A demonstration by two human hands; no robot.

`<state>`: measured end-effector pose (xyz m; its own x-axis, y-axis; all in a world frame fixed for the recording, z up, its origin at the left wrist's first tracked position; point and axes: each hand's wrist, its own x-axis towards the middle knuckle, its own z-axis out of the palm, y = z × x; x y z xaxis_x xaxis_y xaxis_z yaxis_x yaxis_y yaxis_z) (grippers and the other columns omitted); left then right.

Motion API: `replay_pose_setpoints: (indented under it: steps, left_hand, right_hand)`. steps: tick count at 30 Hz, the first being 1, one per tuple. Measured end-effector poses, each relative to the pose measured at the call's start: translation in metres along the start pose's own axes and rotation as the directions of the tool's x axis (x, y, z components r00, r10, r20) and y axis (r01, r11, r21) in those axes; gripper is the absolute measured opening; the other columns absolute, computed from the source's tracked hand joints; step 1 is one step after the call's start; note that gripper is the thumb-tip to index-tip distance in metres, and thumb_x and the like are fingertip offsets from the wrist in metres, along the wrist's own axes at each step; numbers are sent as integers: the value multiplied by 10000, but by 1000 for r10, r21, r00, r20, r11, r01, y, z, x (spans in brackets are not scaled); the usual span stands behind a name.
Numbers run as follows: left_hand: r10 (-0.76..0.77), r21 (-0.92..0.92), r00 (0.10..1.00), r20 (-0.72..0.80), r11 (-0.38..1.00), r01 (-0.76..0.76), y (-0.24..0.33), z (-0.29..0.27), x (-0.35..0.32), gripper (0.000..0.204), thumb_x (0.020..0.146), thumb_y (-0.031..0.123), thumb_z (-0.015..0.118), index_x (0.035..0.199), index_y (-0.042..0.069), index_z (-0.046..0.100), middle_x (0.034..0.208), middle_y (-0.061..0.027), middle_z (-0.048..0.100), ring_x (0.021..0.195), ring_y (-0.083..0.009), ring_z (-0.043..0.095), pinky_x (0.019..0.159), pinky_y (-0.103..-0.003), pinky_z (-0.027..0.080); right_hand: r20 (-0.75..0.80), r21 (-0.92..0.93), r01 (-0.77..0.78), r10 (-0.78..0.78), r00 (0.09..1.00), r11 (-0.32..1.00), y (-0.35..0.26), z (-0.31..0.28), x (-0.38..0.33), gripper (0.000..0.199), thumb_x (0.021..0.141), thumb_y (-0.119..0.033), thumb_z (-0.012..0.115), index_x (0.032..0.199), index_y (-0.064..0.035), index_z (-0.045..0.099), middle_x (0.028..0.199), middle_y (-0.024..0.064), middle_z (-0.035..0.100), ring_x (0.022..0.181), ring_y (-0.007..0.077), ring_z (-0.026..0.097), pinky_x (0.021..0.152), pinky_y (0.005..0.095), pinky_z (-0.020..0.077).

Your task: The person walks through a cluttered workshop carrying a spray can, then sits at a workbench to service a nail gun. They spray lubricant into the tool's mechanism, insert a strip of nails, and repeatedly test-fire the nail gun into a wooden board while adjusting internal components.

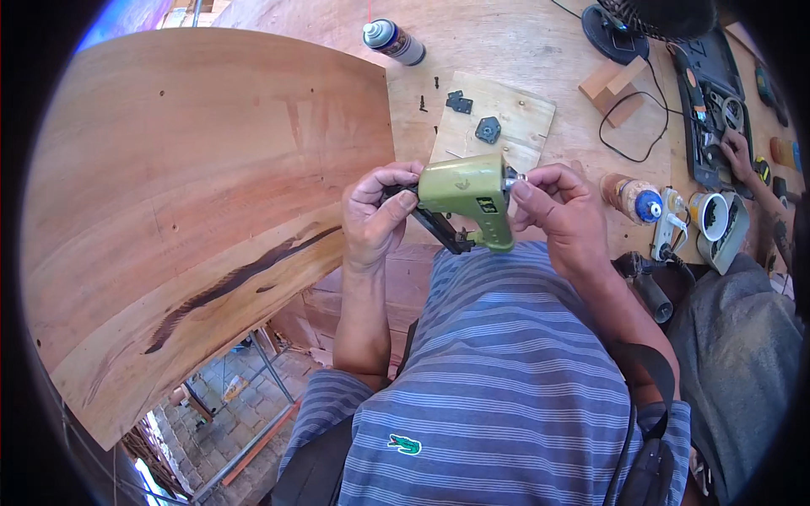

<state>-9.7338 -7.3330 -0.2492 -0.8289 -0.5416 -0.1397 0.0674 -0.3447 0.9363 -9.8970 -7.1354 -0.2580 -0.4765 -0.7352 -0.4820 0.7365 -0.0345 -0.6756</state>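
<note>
A green pneumatic stapler or nailer (460, 184) is held up in front of my body, its handle pointing down. My left hand (374, 221) grips the dark nose end, with the thumb on the black magazine (439, 229). At the opposite end of the housing, my right hand (567, 215) pinches a small silver metal part (512, 177) between thumb and fingers. Whether that part is still seated in the housing is hard to see. Beyond the tool, a thin board (523, 126) carries a dark round cap (488, 129) and a black bracket-like piece (459, 102).
Small dark screws (423, 104) lie beside the board. A spray can (395, 42) lies at the back. Rightward are a bottle with a blue cap (633, 199), a power strip (666, 223), a white cup (710, 216) and a toolcase (696, 110), where another person's hand (737, 155) reaches. A large wooden panel (211, 152) stands left.
</note>
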Motion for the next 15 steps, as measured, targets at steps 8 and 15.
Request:
replay_pose_setpoints:
  steps: [8, 15]
  left_hand:
    - [0, 149, 996, 89, 989, -13, 6, 12, 3, 201, 846, -24, 648, 1042, -67, 638, 1128, -173, 641, 1028, -196, 607, 906, -315, 486]
    - [-49, 233, 998, 31, 972, 41, -8, 21, -1, 204, 862, -20, 652, 1062, -60, 633, 1129, -137, 644, 1016, -150, 601, 875, -277, 496]
  right_hand:
    - [37, 30, 115, -116, 993, 993, -4, -11, -6, 303, 871, -8, 686, 1148, 72, 595, 913, 119, 671, 763, 160, 666, 687, 286, 570]
    - [-14, 47, 86, -85, 996, 995, 16, -31, -2, 317, 936, -39, 609, 1234, 62, 572, 1047, 136, 670, 915, 191, 664, 819, 331, 556]
